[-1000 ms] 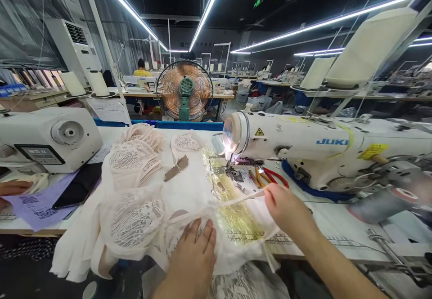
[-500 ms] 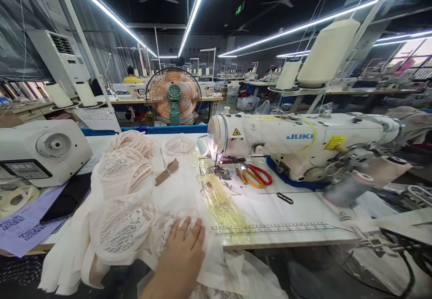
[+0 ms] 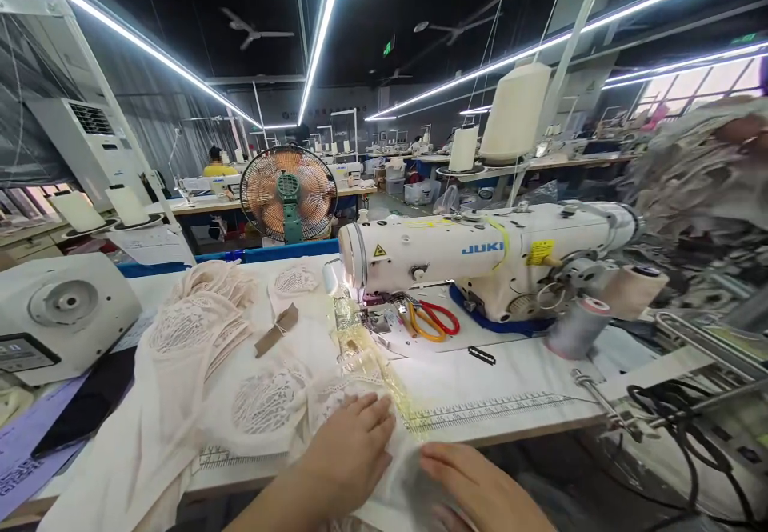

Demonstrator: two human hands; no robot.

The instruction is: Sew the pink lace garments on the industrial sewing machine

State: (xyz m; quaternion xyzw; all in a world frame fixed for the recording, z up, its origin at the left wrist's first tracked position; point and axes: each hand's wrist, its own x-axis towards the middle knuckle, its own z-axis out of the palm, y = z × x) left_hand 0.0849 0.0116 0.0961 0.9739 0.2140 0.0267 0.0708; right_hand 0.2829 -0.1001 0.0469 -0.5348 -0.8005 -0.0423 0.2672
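Note:
A pale lace bra piece [image 3: 327, 388] lies at the table's front edge, its sheer fabric hanging down towards me. My left hand [image 3: 357, 448] rests on this piece, fingers stretched over the lace. At the fabric's right edge, my right hand [image 3: 486, 488] has its fingers on top and thumb below, gripping the cloth; part of it is cut off by the frame. A joined-looking second lace cup [image 3: 270, 400] spreads out left of my left hand. Beyond my hands stands a white sewing machine [image 3: 420, 256], its needle area lit, with yellowish clear film [image 3: 366, 348] beside it.
Stacked lace pieces [image 3: 198, 316] lie on the left. Red-and-orange-handled scissors [image 3: 435, 320], a black slotted strip [image 3: 482, 355] and a thread cone [image 3: 579, 328] are on the right. A brown tag [image 3: 277, 330] lies mid-table; a fan [image 3: 288, 196] stands behind. Blurred pale fabric [image 3: 714, 172] fills the far right.
My right hand has come into view at the fabric's right edge. The lace cups have shifted right along the table with my left hand, uncovering ruler markings. The camera view has turned right.

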